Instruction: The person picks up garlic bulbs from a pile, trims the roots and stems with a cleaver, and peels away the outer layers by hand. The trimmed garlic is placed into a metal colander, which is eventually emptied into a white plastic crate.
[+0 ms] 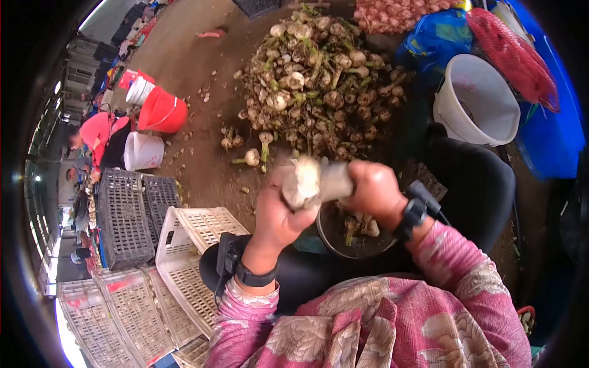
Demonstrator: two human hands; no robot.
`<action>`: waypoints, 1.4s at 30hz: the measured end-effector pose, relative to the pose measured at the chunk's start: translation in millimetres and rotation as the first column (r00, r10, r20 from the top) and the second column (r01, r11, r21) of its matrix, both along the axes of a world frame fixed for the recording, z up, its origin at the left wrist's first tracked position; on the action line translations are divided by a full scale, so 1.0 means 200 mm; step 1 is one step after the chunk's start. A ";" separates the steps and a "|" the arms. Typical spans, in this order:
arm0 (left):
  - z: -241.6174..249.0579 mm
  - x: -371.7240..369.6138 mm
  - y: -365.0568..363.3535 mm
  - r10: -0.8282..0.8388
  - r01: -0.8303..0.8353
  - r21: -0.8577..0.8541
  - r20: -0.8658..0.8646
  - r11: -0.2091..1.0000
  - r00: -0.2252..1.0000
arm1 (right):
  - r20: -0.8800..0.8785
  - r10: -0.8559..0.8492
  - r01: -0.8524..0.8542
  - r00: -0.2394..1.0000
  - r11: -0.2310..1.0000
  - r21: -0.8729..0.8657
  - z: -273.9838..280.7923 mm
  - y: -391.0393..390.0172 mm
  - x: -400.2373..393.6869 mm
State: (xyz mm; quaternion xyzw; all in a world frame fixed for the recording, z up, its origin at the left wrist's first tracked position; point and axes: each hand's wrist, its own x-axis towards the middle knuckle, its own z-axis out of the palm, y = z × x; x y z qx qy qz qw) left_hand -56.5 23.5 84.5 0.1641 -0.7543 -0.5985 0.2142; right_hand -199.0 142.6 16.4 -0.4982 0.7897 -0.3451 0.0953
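My left hand (274, 211) is wrapped round a pale garlic bulb (302, 184), held up in front of my lap. My right hand (377, 190) grips a flat grey tool (336, 181), blurred by motion, whose far end is beside the bulb; whether they touch I cannot tell. Under my right hand, a round metal bowl (358, 250) holds some garlic pieces. Beyond my hands lies a large heap of garlic bulbs (319, 80) with stems and dirt, and a few loose bulbs (250, 157) lie at its near left side.
White plastic crates (190, 270) and black crates (126, 214) stand at the left. Red and white buckets (162, 110) are further back, near a bending person (104, 138). A large white bucket (475, 101) and a red mesh sack (515, 55) are at the right.
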 end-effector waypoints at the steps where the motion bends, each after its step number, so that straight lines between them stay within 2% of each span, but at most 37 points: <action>1: 0.02 0.03 0.02 0.010 -0.018 -0.216 -0.040 0.976 0.999 | 0.090 -0.165 0.145 0.982 0.970 0.193 -0.11 -0.02 -0.10; 2: 0.01 0.05 0.06 0.098 -0.098 -0.003 -0.097 0.995 0.990 | 0.139 -0.339 0.265 0.931 0.885 0.383 -0.20 -0.02 -0.19; 3: 0.02 0.03 0.06 0.149 -0.126 0.176 -0.123 0.976 0.981 | 0.057 -0.381 0.358 0.923 0.903 0.237 -0.22 0.00 -0.17; 6: -0.13 0.07 -0.12 0.125 -0.130 -0.290 -0.033 0.948 0.992 | -0.015 -0.139 0.137 0.990 0.985 -0.105 0.03 -0.07 -0.02; 7: -0.12 0.07 -0.13 0.140 -0.144 -0.188 -0.032 0.972 0.990 | 0.022 -0.125 0.126 0.992 0.991 -0.053 0.06 -0.08 0.01; 8: -0.11 0.07 -0.14 0.159 -0.162 -0.083 -0.033 0.983 0.987 | 0.108 -0.194 0.197 0.975 0.980 -0.023 0.03 -0.11 -0.01; 10: -0.09 0.02 -0.14 0.257 -0.262 -0.009 -0.177 0.965 0.950 | 0.279 -0.333 0.329 0.901 0.942 0.064 -0.04 -0.14 -0.05; 11: -0.08 0.01 -0.15 0.264 -0.240 0.116 -0.279 0.964 0.923 | 0.303 -0.305 0.316 0.903 0.949 0.013 -0.05 -0.13 -0.07; 12: -0.07 0.02 -0.15 0.346 -0.269 0.278 -0.281 0.922 0.895 | 0.309 -0.237 0.270 0.921 0.960 -0.069 -0.05 -0.14 -0.06; 16: 0.04 -0.02 -0.05 0.367 -0.253 0.419 -0.217 0.872 0.905 | 0.340 0.037 0.078 0.940 0.945 -0.318 0.22 -0.16 -0.01; 18: 0.06 -0.05 0.00 0.380 -0.220 0.512 -0.232 0.830 0.895 | 0.446 0.116 -0.032 0.888 0.981 -0.192 0.24 -0.15 -0.03; 19: 0.01 -0.02 -0.06 0.232 -0.156 0.328 -0.204 0.932 0.951 | 0.451 0.023 0.012 0.892 0.997 -0.074 0.12 -0.15 -0.04; 20: 0.02 -0.07 -0.04 0.369 -0.317 0.330 -0.110 0.889 0.923 | 0.438 -0.067 0.053 0.897 0.998 0.045 -0.06 -0.13 -0.05; 21: 0.00 -0.06 -0.06 0.314 -0.213 0.463 -0.152 0.860 0.937 | 0.591 -0.176 -0.038 0.788 0.943 0.332 -0.18 -0.09 -0.10; 22: -0.02 -0.04 -0.11 0.258 -0.098 0.578 -0.201 0.810 0.945 | 0.651 -0.300 0.084 0.697 0.936 0.342 -0.24 -0.03 -0.06; 23: -0.04 -0.04 -0.13 0.296 -0.148 0.663 -0.115 0.733 0.948 | 0.511 -0.283 0.190 0.812 0.955 0.228 -0.23 -0.05 -0.07; 24: -0.04 -0.03 -0.12 0.279 -0.084 0.780 -0.119 0.620 0.953 | 0.358 -0.276 0.253 0.892 0.961 0.112 -0.23 -0.06 -0.05; 25: -0.12 0.00 -0.13 0.213 -0.044 0.775 -0.118 0.631 0.970 | 0.285 -0.248 0.247 0.926 0.968 0.040 -0.10 -0.08 -0.08; 26: -0.20 0.01 -0.13 0.138 0.015 0.766 -0.135 0.642 0.981 | 0.292 -0.246 0.261 0.924 0.965 -0.014 -0.05 -0.08 -0.12; 27: -0.20 -0.04 -0.08 0.118 -0.137 0.694 0.076 0.707 0.990 | 0.406 -0.297 0.312 0.864 0.950 0.032 -0.01 -0.07 -0.18; 28: -0.33 -0.04 -0.07 0.056 -0.143 0.622 0.157 0.770 0.986 | 0.513 -0.341 0.358 0.788 0.931 0.069 0.01 -0.07 -0.22; 29: -0.42 -0.07 -0.07 -0.012 -0.145 0.319 0.445 0.936 0.896 | 0.522 -0.353 0.396 0.776 0.918 0.031 0.03 -0.05 -0.23; 30: -0.55 -0.06 -0.06 -0.165 -0.015 0.301 0.564 0.954 0.809 | 0.532 -0.358 0.426 0.768 0.904 -0.007 0.05 -0.02 -0.24; 31: -0.62 -0.07 -0.03 -0.171 0.055 0.204 0.611 0.977 0.773 | 0.637 -0.327 0.444 0.698 0.896 -0.026 0.13 -0.01 -0.22; 32: -0.71 -0.09 -0.04 -0.271 0.119 0.266 0.663 0.957 0.698 | 0.629 -0.307 0.442 0.714 0.894 -0.066 0.15 0.01 -0.22; 34: -0.75 -0.12 -0.08 -0.213 0.193 0.116 0.750 0.974 0.626 | 0.660 -0.269 0.460 0.701 0.879 -0.130 0.19 0.02 -0.21; 36: -0.70 -0.20 -0.15 0.092 0.159 -0.179 0.891 0.971 0.444 | 0.711 -0.262 0.484 0.653 0.866 -0.125 0.22 0.06 -0.22; 38: -0.92 -0.15 -0.28 0.413 -0.063 -0.453 0.737 0.889 0.534 | 0.764 -0.250 0.513 0.595 0.850 -0.122 0.22 0.10 -0.23; 40: -1.17 -0.12 -0.35 0.156 -0.009 -0.178 0.836 0.984 0.525 | 0.816 -0.237 0.554 0.527 0.824 -0.118 0.19 0.12 -0.23; 41: -1.07 -0.14 -0.29 0.073 0.131 -0.151 0.880 0.980 0.469 | 0.818 -0.280 0.569 0.502 0.819 -0.068 0.18 0.12 -0.23; 42: -1.13 -0.14 -0.25 0.132 0.226 -0.248 0.892 0.942 0.432 | 0.789 -0.329 0.561 0.519 0.827 -0.024 0.16 0.11 -0.24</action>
